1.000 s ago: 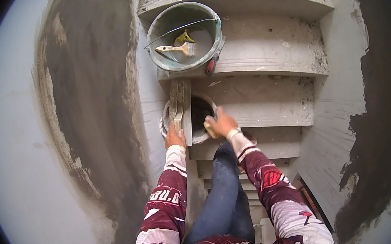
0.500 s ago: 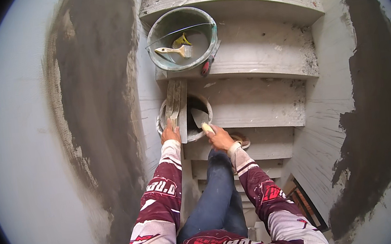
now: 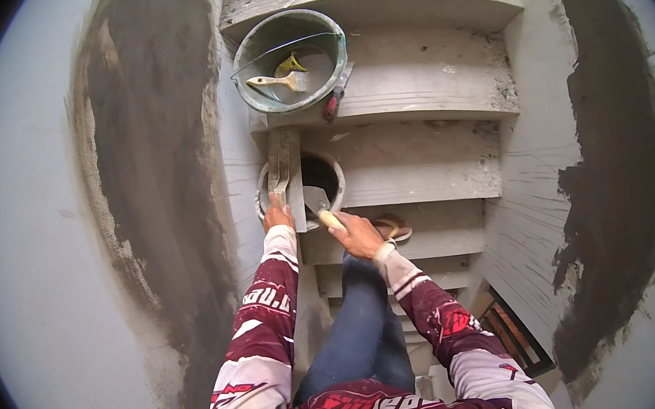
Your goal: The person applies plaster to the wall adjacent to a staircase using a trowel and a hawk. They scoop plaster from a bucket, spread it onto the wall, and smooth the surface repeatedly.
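My left hand [image 3: 278,215] is closed around the near end of a long, flat plastering trowel [image 3: 284,165], which lies across the left part of a round white-rimmed bucket [image 3: 339,175]. In my right hand [image 3: 359,236] is a pointing trowel by its pale yellow handle [image 3: 331,220]. The blade [image 3: 315,199] of that smaller tool is over the bucket's opening, close beside the long trowel's edge. I cannot tell whether the two tools touch. The bucket's inside is dark, and its left side is mostly covered by the long trowel.
A larger greenish bucket [image 3: 341,64] stands on the step above, with a paintbrush [image 3: 273,80] and a yellow item [image 3: 290,64] in it. Beside it lies a red-handled tool [image 3: 332,108]. Dark wet plaster patches [image 3: 154,135] [image 3: 616,115] mark both walls. My sandalled foot [image 3: 392,229] rests on a lower step.
The whole view has shifted slightly. My right hand has moved left with the pointing trowel, bringing its blade nearer to the long trowel. More of my sandalled foot shows.
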### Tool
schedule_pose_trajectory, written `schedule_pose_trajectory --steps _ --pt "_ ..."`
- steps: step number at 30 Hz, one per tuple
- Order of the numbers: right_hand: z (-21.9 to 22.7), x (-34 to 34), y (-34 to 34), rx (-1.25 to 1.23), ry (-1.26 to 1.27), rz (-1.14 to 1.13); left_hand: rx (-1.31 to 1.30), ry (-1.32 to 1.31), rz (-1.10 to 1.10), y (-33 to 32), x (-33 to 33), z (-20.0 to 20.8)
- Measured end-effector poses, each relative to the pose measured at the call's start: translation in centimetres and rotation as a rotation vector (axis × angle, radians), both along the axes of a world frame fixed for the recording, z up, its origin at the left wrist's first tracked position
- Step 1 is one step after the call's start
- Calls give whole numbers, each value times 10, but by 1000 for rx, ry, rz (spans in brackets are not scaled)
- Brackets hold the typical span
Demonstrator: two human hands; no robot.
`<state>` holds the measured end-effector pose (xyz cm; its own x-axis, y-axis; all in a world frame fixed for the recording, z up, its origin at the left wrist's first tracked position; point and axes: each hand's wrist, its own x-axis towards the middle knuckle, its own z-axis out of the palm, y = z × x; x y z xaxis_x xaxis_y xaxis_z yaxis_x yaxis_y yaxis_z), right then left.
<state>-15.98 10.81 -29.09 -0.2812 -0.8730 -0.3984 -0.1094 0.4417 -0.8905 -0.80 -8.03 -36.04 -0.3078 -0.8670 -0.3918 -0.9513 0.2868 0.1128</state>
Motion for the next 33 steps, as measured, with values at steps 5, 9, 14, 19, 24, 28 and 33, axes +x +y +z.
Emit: schedule_pose_trajectory --steps 5,9,14,19,24,28,33 --pt "11 -7 44 5 6 -218 -35 77 -26 2 12 -12" --pt "-3 -1 34 175 -651 -471 -86 65 -54 -10 25 -36" --pt "-58 32 2 15 -1765 -823 -16 214 19 -26 43 -58" --pt "-103 73 -27 11 -2074 -862 44 171 16 -30 34 -39" --pt "-68 49 61 -71 -1981 -511 -15 -18 -232 -48 31 -55" --pt "15 26 147 -213 -1290 -582 36 -79 -291 -87 40 -68" --pt "114 44 266 -245 -739 -828 54 -367 -586 -18 -27 -34"
